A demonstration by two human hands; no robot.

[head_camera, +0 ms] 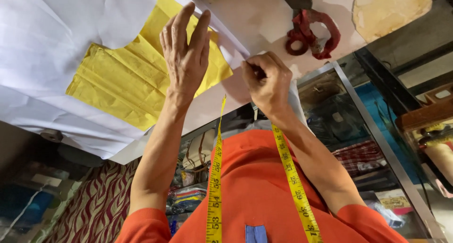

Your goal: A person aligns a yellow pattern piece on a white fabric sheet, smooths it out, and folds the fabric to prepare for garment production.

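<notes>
My left hand (185, 54) is open, fingers straight and together, resting flat on a folded yellow cloth (127, 82). The yellow cloth lies on a large white cloth (52, 40) spread over the pale tabletop (264, 16). My right hand (266, 80) is curled into a fist at the table's near edge, beside a corner of the white cloth. Thumb and forefinger are pinched together, and what they pinch is hidden. A yellow measuring tape (214, 177) hangs round my neck over my orange shirt (257, 186).
Scissors with red-wrapped handles (311, 33) lie on the table beyond my right hand. A glass-fronted counter with a metal frame (377, 144) holds folded fabrics on the right. Maroon patterned cloth (99, 205) and small packets lie below the table edge on the left.
</notes>
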